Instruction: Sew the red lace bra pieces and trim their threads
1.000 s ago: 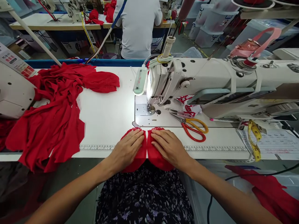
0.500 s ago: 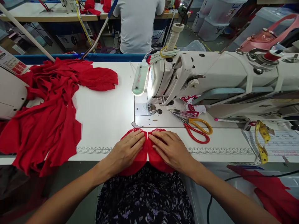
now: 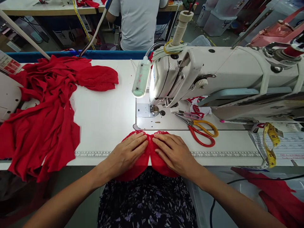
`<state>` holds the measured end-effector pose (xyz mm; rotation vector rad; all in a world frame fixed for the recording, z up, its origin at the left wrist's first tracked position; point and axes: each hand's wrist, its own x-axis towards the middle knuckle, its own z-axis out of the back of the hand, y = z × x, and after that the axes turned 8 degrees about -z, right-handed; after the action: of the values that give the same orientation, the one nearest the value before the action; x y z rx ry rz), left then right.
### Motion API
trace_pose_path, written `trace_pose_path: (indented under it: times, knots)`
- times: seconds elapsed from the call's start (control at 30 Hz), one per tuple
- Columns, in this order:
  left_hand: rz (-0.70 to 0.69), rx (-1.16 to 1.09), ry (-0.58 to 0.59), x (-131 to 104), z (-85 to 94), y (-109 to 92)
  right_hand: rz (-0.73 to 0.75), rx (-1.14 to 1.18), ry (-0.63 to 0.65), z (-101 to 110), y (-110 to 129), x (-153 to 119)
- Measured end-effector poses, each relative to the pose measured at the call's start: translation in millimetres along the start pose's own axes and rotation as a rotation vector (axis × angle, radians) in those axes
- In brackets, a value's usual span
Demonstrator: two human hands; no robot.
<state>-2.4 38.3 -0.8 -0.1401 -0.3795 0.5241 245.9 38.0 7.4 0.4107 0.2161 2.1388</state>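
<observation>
Two rounded red fabric pieces (image 3: 137, 166) lie side by side at the table's front edge, their lower parts hanging over it. Lace-like trim shows along their top edges. My left hand (image 3: 129, 150) rests flat on the left piece, fingers stretched out. Flat on the right piece (image 3: 158, 163) lies my right hand (image 3: 174, 152), its fingers also extended. Just beyond my fingertips is the needle plate of the white sewing machine (image 3: 171, 79). Scissors (image 3: 201, 129) with orange and red handles lie right of the plate, beside small metal snips (image 3: 190, 115).
A heap of red fabric (image 3: 52, 110) covers the table's left side. A small lamp (image 3: 142, 77) hangs by the machine head. At the right are a yellow tape measure (image 3: 270, 144) and written paper (image 3: 289, 144). A person in a white shirt (image 3: 137, 25) sits beyond the table.
The camera view has shifted slightly. The two red pieces now sit closer together at the top, with the gap between them narrowed. Both hands stay flat on the fabric.
</observation>
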Motion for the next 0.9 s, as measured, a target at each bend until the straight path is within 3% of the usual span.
trace_pose_path:
  times: [0.9]
  knots:
    - [-0.007,-0.009,-0.018,0.3,-1.6,-0.5,0.015,-0.025,-0.028,-2.1,-0.4,0.1]
